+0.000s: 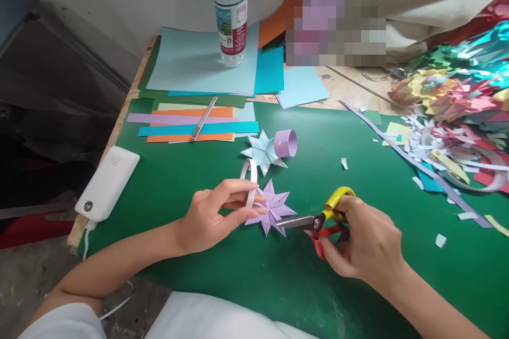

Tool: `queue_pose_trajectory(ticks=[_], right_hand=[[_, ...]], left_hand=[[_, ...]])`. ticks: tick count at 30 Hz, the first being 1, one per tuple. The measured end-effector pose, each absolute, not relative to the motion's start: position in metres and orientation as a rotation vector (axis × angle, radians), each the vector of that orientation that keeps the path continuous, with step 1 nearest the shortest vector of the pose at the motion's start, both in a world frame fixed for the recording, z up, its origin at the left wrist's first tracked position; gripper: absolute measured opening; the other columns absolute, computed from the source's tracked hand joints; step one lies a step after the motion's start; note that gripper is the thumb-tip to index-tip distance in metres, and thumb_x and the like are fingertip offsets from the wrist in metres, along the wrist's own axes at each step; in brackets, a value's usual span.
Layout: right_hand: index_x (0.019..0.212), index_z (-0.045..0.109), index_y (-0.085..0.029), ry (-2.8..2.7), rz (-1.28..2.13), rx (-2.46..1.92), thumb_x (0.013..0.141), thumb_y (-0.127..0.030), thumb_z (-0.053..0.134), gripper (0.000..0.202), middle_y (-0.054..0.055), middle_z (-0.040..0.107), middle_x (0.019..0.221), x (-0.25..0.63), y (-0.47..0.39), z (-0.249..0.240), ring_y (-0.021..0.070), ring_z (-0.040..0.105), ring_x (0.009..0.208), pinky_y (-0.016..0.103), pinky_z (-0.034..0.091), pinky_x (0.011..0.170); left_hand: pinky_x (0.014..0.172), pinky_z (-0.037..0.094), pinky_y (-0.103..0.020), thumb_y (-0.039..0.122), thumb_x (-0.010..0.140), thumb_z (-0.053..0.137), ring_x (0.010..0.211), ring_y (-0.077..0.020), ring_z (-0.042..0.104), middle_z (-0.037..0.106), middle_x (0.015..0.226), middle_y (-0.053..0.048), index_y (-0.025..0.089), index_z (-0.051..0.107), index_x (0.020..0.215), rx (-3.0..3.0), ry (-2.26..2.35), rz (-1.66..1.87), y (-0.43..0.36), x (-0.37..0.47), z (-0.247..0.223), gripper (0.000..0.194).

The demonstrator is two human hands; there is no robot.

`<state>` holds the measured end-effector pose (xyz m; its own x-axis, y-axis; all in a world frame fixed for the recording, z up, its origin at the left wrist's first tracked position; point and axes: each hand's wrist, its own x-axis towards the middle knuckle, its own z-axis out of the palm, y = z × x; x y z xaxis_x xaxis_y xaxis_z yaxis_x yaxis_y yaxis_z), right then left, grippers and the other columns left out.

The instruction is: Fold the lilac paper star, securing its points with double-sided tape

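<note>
The flat, many-pointed purple paper star (274,212) lies on the green worktop (170,169), in front of the person. Above its left side, the left hand (210,217) has its fingers closed around a narrow white ring-shaped roll (251,197), held upright. The right hand (369,241) grips metal scissors with yellow and red handles (304,223) — its fingers are wrapped about the handles, and the blades point left, their tips over the star's lower right points.

Just beyond the star sits a light blue paper star (262,154), with a short purple paper cylinder (283,144) at its right side. Farther left, a slim silver cutter (204,118) rests across orange, blue, purple and pale paper strips (183,130); a white power bank (109,183) with a cable is nearer the left edge. A clear labelled bottle (231,24) stands on stacked coloured sheets (191,61) at the back. On the right — beyond a long purple strip (421,164) — are paper scraps (427,137) and colourful folded ornaments (449,90).
</note>
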<state>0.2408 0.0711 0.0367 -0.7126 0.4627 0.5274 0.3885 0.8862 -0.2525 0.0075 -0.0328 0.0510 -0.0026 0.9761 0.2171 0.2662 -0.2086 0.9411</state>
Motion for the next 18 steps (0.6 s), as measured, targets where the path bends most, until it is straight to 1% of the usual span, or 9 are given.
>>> queue_pose_trajectory(ticks=[3, 6, 9, 12, 15, 18], right_hand=[[0.083, 0.041, -0.022, -2.485, 0.148, -0.663, 0.078, -0.036, 0.054, 0.02, 0.0, 0.047, 0.062, 0.238, 0.07, 0.037, 0.0142, 0.042, 0.049, 0.028, 0.037, 0.043], [0.085, 0.044, -0.021, -2.513, 0.164, -0.725, 0.079, -0.044, 0.055, 0.026, 0.002, 0.049, 0.066, 0.237, 0.069, 0.034, 0.0163, 0.044, 0.054, 0.03, 0.038, 0.048], [0.086, 0.047, -0.021, -2.531, 0.123, -0.741, 0.078, -0.045, 0.058, 0.028, 0.003, 0.052, 0.067, 0.237, 0.068, 0.031, 0.0172, 0.047, 0.057, 0.03, 0.039, 0.051], [0.084, 0.05, -0.019, -2.536, 0.039, -0.737, 0.078, -0.044, 0.06, 0.028, 0.003, 0.053, 0.066, 0.237, 0.066, 0.032, 0.0168, 0.048, 0.058, 0.029, 0.04, 0.052], [0.082, 0.051, -0.018, -2.543, -0.059, -0.721, 0.08, -0.045, 0.061, 0.029, 0.004, 0.055, 0.066, 0.236, 0.064, 0.034, 0.0166, 0.048, 0.059, 0.029, 0.039, 0.052], [0.082, 0.053, -0.017, -2.557, -0.144, -0.727, 0.083, -0.047, 0.059, 0.03, 0.004, 0.055, 0.066, 0.234, 0.06, 0.036, 0.016, 0.046, 0.058, 0.029, 0.037, 0.052]], left_hand=[[0.078, 0.065, -0.021, 0.014, 0.091, 0.06, 0.093, -0.0186, 0.074, 0.075, 0.103, -0.009, 0.018, 0.052, 0.114, 1.656, 1.276, 1.261, -0.034, 0.006, 0.049, 0.026], [0.075, 0.065, -0.019, 0.012, 0.09, 0.061, 0.092, -0.0177, 0.074, 0.075, 0.102, -0.007, 0.018, 0.054, 0.113, 1.743, 1.255, 1.255, -0.035, 0.003, 0.047, 0.025], [0.072, 0.064, -0.018, 0.01, 0.089, 0.061, 0.089, -0.0169, 0.075, 0.077, 0.098, -0.006, 0.019, 0.055, 0.112, 1.79, 1.235, 1.251, -0.034, 0.002, 0.048, 0.025], [0.07, 0.064, -0.02, 0.011, 0.09, 0.06, 0.084, -0.0167, 0.076, 0.078, 0.091, -0.004, 0.021, 0.057, 0.11, 1.82, 1.205, 1.216, -0.033, 0.001, 0.05, 0.023], [0.066, 0.063, -0.02, 0.014, 0.092, 0.056, 0.081, -0.017, 0.076, 0.078, 0.085, -0.002, 0.023, 0.062, 0.102, 1.815, 1.202, 1.167, -0.032, 0.002, 0.051, 0.015], [0.067, 0.063, -0.021, 0.012, 0.091, 0.055, 0.084, -0.0175, 0.076, 0.078, 0.087, -0.003, 0.023, 0.064, 0.096, 1.817, 1.174, 1.157, -0.032, 0.002, 0.052, 0.015]])
